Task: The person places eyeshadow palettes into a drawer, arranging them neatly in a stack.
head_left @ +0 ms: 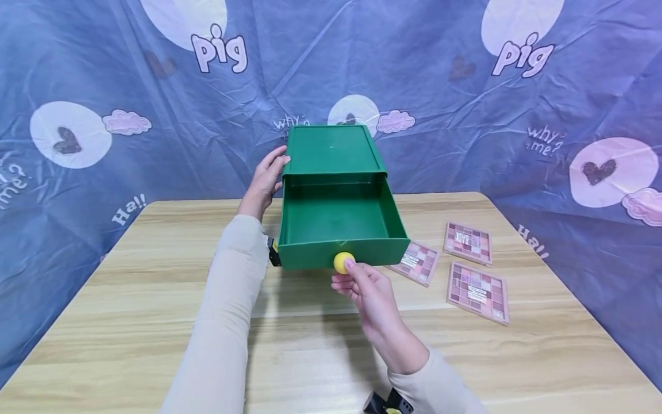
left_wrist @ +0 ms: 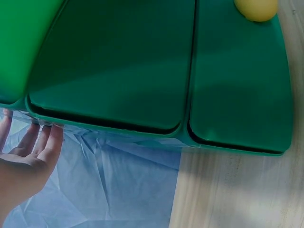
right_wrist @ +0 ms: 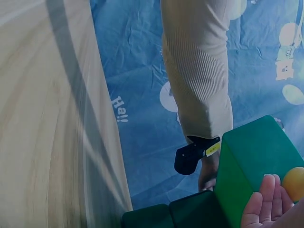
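Observation:
A green drawer cabinet [head_left: 331,148] stands on the table, its top drawer [head_left: 336,214] pulled out and bare inside. My right hand [head_left: 374,296] pinches the yellow round knob [head_left: 343,263] on that drawer's front, thumb on the knob; this hand [right_wrist: 268,204] also shows beside it in the right wrist view. Against the cabinet's left side rests my left hand [head_left: 265,179], and in the left wrist view its fingers [left_wrist: 52,145] reach fairly straight to the side wall. Two lower drawers show closed there, one with a yellow knob [left_wrist: 257,8].
Right of the cabinet lie three pink makeup palettes, one partly behind the drawer [head_left: 418,263], another farther back [head_left: 468,242], the third nearer [head_left: 478,291]. A blue printed cloth [head_left: 310,63] hangs behind the wooden table [head_left: 170,276].

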{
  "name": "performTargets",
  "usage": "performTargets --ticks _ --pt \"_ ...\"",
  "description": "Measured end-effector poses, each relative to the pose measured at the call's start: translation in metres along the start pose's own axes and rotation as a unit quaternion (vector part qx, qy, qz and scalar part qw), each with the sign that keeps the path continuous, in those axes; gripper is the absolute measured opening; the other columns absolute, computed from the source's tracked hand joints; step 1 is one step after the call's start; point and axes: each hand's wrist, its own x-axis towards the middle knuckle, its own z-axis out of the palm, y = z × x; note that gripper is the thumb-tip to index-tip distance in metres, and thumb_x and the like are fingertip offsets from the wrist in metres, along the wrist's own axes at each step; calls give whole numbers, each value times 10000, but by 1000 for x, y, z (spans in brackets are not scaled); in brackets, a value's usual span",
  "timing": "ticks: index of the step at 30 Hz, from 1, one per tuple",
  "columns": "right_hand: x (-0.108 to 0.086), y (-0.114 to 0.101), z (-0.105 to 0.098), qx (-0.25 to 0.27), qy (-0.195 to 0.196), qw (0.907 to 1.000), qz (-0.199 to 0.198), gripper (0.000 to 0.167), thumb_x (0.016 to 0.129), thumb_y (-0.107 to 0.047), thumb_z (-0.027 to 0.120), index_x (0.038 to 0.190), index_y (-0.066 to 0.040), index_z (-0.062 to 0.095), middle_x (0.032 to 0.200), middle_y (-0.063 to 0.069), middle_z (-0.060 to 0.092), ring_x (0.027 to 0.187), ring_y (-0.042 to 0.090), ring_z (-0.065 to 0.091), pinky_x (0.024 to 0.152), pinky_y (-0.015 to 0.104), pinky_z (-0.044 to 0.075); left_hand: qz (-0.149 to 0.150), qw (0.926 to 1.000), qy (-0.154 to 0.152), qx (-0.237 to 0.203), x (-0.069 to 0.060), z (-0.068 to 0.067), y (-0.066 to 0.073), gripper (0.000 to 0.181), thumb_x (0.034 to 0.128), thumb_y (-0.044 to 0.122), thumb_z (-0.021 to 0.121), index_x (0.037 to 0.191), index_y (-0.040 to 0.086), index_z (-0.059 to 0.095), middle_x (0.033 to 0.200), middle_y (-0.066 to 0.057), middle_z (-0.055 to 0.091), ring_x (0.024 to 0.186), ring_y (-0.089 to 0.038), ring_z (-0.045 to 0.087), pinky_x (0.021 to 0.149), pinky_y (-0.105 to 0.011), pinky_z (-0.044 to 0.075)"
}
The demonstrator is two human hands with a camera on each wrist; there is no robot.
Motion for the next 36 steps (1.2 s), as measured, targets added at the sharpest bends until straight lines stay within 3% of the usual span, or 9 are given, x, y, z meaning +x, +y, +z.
performTargets --ticks 15,21,26,30,34,36 --pt "-3 3 0 9 -105 9999 -74 158 843 -189 554 796 -43 587 678 75 600 624 164 583 662 284 460 2 10000 -31 -56 0 -1 0 474 826 219 520 1288 181 420 1224 -66 449 1079 -204 428 868 -408 324" --pt "-4 4 -7 34 -292 9995 -102 121 853 -132 529 812 -33 584 685 87 597 618 173 579 655 289 467 -8 10000 -37 -51 0 -1 1 482 822 224 526 1289 182 418 1236 -65 440 1092 -207 417 883 -423 301" --pt "-3 5 -21 -601 -746 9953 -162 195 817 -170 573 869 16 553 733 89 602 664 178 585 684 313 465 -2 10000 -44 -43 0 0 1 477 821 226 529 1285 189 424 1230 -62 447 1094 -205 420 873 -409 322" --pt "9 13 -43 -1208 -1268 9837 -404 349 795 -228 610 956 72 535 809 118 606 727 180 588 706 311 460 16 10000 -54 -34 0 0 1 477 822 226 529 1285 186 422 1230 -60 447 1089 -203 424 861 -399 336" --pt "16 9 -57 -1886 -1392 9714 -369 412 796 -186 610 1035 129 498 871 161 598 783 197 583 701 285 457 -3 10000 -56 -69 0 0 1 476 826 218 523 1289 181 418 1234 -63 442 1084 -208 426 859 -395 338" --pt "10 -4 -56 -2311 -1303 9640 -178 412 797 -147 602 1054 151 481 893 163 592 806 188 574 715 284 451 -15 9999 -41 -102 -1 0 2 471 827 214 523 1286 181 421 1234 -62 441 1083 -210 425 860 -396 336"
